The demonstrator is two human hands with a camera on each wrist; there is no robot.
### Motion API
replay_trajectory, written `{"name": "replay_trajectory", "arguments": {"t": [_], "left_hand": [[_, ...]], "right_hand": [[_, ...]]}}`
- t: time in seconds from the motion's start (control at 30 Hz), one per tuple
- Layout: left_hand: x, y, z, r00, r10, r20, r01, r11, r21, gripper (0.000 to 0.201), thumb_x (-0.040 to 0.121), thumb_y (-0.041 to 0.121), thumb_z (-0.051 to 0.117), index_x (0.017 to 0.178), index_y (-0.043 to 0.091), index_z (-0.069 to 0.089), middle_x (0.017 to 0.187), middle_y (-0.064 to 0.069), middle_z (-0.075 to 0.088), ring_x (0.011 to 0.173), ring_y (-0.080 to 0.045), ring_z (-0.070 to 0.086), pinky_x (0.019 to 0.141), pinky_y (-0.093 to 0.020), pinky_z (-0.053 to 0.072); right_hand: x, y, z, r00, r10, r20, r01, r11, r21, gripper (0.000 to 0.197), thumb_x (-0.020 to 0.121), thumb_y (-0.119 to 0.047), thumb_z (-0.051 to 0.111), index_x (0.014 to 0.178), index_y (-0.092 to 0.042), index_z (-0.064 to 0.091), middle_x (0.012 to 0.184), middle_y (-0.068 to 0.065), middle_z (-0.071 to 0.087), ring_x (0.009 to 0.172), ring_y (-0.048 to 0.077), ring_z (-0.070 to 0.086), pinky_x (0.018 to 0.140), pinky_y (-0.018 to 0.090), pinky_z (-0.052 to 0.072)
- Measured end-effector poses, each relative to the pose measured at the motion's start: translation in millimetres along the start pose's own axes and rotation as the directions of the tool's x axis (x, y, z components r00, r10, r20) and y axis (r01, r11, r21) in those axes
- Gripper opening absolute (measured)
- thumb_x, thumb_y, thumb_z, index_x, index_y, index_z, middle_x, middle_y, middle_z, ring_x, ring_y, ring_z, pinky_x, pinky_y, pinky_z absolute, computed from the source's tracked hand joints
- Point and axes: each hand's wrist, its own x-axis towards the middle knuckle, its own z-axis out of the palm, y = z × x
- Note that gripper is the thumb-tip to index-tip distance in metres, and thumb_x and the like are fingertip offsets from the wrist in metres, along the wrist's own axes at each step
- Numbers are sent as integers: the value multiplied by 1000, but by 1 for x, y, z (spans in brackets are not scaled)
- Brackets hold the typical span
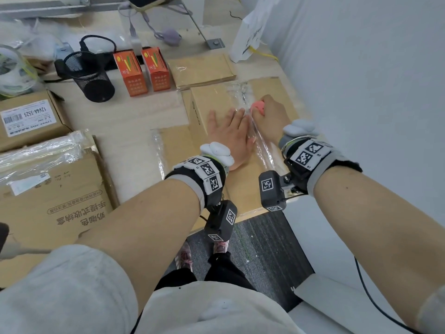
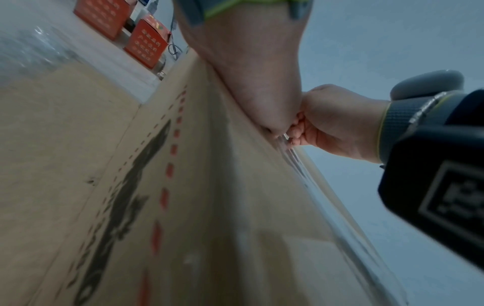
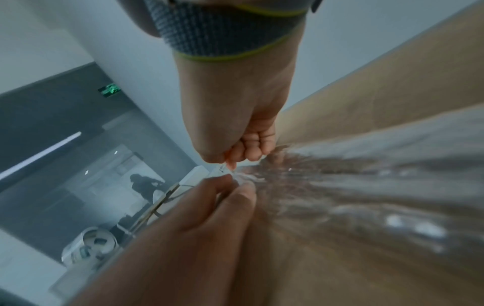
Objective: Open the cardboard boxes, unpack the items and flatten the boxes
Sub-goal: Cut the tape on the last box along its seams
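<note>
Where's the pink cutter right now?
In the head view the pink cutter is gripped in the right hand, on the taped seam of the cardboard box at right, just beside the left hand.

A pale wooden table (image 1: 125, 131) carries the lot: a tall taped cardboard box (image 1: 216, 102) at the right edge, a flat brown packet (image 1: 201, 71) just behind it. Two orange cartons (image 1: 142, 72) stand side by side mid-table beside a tipped black mesh cup (image 1: 90, 75). At left sit a labelled box (image 1: 29, 119) and a big printed box (image 1: 53, 203).
</note>
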Motion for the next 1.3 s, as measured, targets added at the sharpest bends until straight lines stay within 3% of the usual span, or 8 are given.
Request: {"name": "replay_trajectory", "arguments": {"t": [0.27,0.37,0.47,0.67,0.8,0.97,1.1,1.3], "left_hand": [[-1,1,-1,1000,-6,3,6,1000,-3,62,100,46,21,153,14,16,160,-1,14,148,-20,8,115,-59,1],[-1,1,-1,1000,-5,-3,5,1000,-11,62,100,46,22,153,14,16,160,-1,15,148,-20,9,115,-59,1],[-1,1,0,1000,-9,-5,8,1000,-7,62,100,46,22,152,13,17,160,-1,16,147,-20,10,115,-59,2],[0,1,0,1000,-18,-9,18,1000,-1,62,100,47,23,152,14,18,160,0,16,147,-19,10,115,-58,2],[0,2,1,1000,-16,-11,15,1000,-7,62,99,47,24,152,14,19,160,0,17,147,-19,10,115,-58,2],[0,2,1,999,-16,-29,16,1000,-10,62,99,47,24,151,14,21,159,-1,18,147,-20,12,115,-58,3],[0,1,1,1000,-19,-15,19,1000,-11,62,99,46,22,151,14,21,159,-1,17,147,-20,11,115,-58,2],[-14,4,-5,998,44,-47,-47,997,-64,52,100,33,28,148,15,27,157,0,24,145,-19,18,116,-51,6]], "right_hand": [[-7,2,-1,1000,3,1,-3,1000,-1,30,97,-22,45,119,-2,50,106,17,63,93,31,57,73,32,39],[-8,4,-5,1000,-11,-10,11,1000,6,22,94,-21,47,107,-5,53,99,13,65,83,26,56,68,31,41],[-11,4,-5,1000,1,-3,-1,999,33,11,91,-21,47,95,-11,50,92,11,67,77,30,61,69,39,50],[-12,0,-8,996,-4,87,6,1000,-28,26,98,-18,43,113,3,45,98,17,60,84,29,53,67,33,37],[-14,3,-8,997,-17,77,19,999,-28,29,98,-19,42,114,5,43,102,21,61,87,32,55,69,35,38],[-17,2,-6,996,-25,80,27,999,-27,29,99,-19,42,114,6,42,97,21,60,90,35,57,71,36,39],[-21,2,-8,995,-11,101,13,1000,-17,28,99,-19,41,114,4,42,89,12,54,84,30,55,70,36,40],[-29,7,-7,998,-12,67,10,999,33,28,99,-22,42,116,0,42,93,16,59,81,30,54,73,39,42]]}}
